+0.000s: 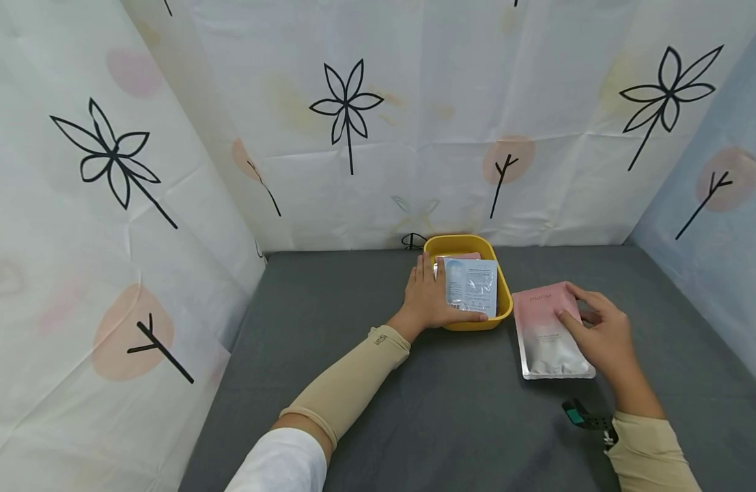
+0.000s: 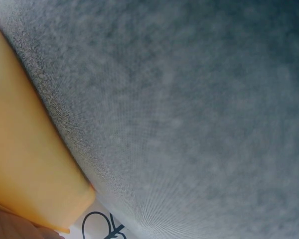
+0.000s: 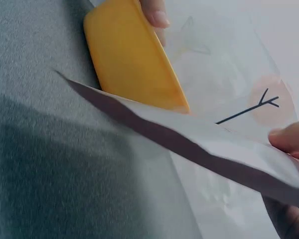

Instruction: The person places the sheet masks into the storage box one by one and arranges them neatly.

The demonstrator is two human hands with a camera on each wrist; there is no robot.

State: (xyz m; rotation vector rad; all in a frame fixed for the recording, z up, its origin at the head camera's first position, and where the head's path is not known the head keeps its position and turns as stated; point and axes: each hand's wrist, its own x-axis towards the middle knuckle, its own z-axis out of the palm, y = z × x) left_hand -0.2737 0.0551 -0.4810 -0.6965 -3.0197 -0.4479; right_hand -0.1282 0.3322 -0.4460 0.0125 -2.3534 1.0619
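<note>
Near the back of the table stands a yellow basket (image 1: 505, 301) holding a light blue packet (image 1: 476, 280), with a bit of a pink packet (image 1: 470, 256) behind it. My left hand (image 1: 429, 297) rests on the basket's left and front rim, fingers straight, thumb stretched along the front. To the right, my right hand (image 1: 602, 335) pinches the upper right edge of a pink-and-silver pouch (image 1: 550, 335). In the right wrist view the pouch (image 3: 209, 149) is seen edge-on, raised off the table, with the thumb (image 3: 291, 139) on its face.
The grey table (image 1: 353, 294) meets patterned cloth walls (image 1: 414, 137) at the back and on both sides. A black band with a green part (image 1: 580, 413) hangs at my right wrist.
</note>
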